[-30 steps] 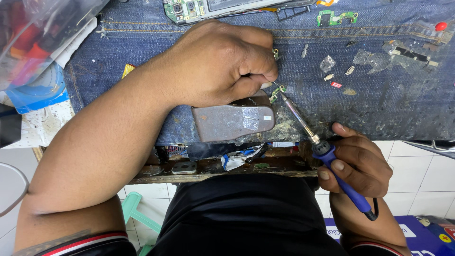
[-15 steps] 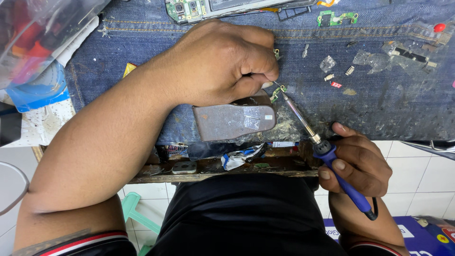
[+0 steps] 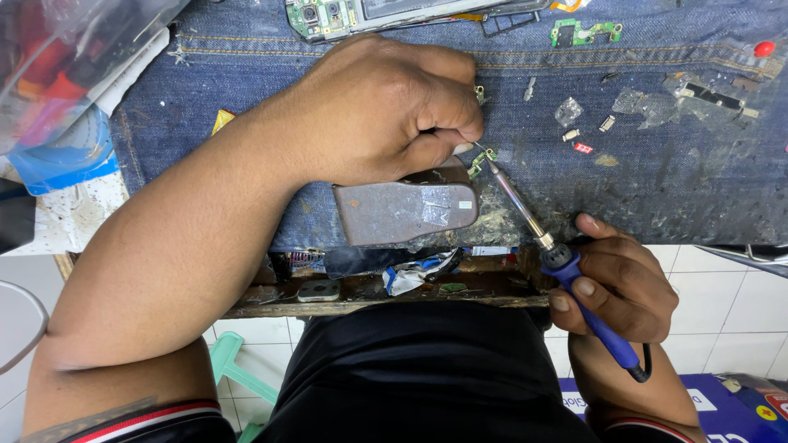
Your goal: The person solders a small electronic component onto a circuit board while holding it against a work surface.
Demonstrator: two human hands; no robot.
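Soldering under way: left hand [image 3: 386, 111] pinches small green circuit piece [image 3: 479, 161] near denim cloth's [image 3: 673, 189] front edge, right hand [image 3: 616, 283] gripping blue-handled soldering iron [image 3: 574, 279], tip touching it; next needs steadiness.

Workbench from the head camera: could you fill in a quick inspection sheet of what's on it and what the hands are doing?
Surface: bench covered with blue denim cloth, stained near its front edge.
Job's things: small green circuit piece on the cloth; soldering iron with blue handle, its tip at the piece.
Clutter: opened phone at the top, green board, red ball, scattered small metal parts, grey metal block, clear plastic bag on the left.
Hands: left hand pinches a thin tool at the piece; right hand grips the iron's handle.
Cables: black cord leaves the handle's end.
Surroundings: white tiled floor, green stool below.
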